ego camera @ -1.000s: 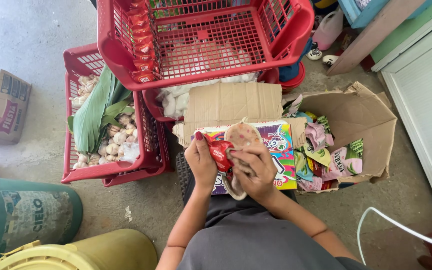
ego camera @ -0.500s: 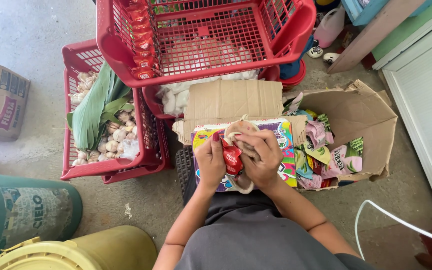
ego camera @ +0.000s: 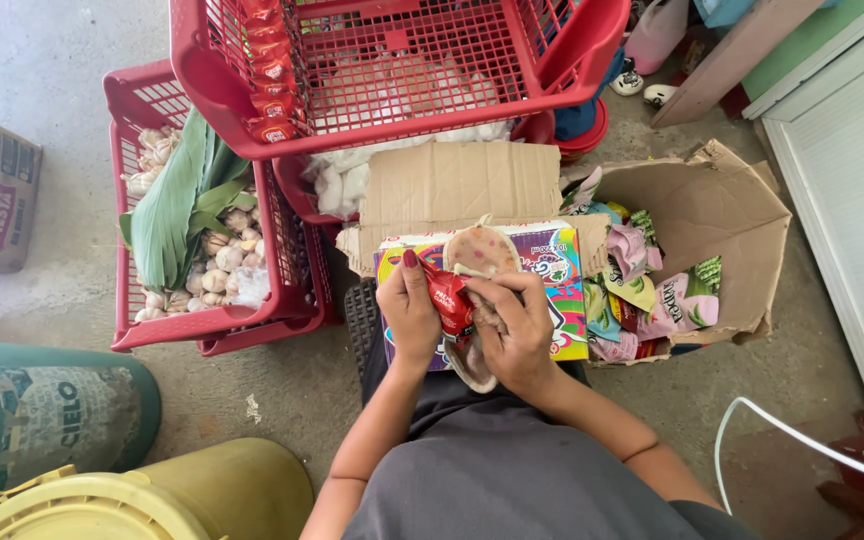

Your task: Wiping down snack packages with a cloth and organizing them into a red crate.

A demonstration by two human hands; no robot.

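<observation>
A small red sachet (ego camera: 449, 300) was pinched between the fingers of the left hand (ego camera: 409, 315) and the right hand (ego camera: 517, 335), both closed on it, just above a colourful printed box (ego camera: 562, 275) lying on the lap. Under the right fingers a round pinkish pouch (ego camera: 479, 250) was pressed. Beyond the fingertips stood a red basket of garlic (ego camera: 217, 265), and to their right an open cardboard box (ego camera: 722, 215) of snack packets (ego camera: 682, 300).

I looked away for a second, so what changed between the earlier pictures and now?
The red sachet slid from the left hand to between both hands; the right hand dropped off the round pinkish pack to pinch it. The colourful box, red baskets and garlic stayed put.
</observation>
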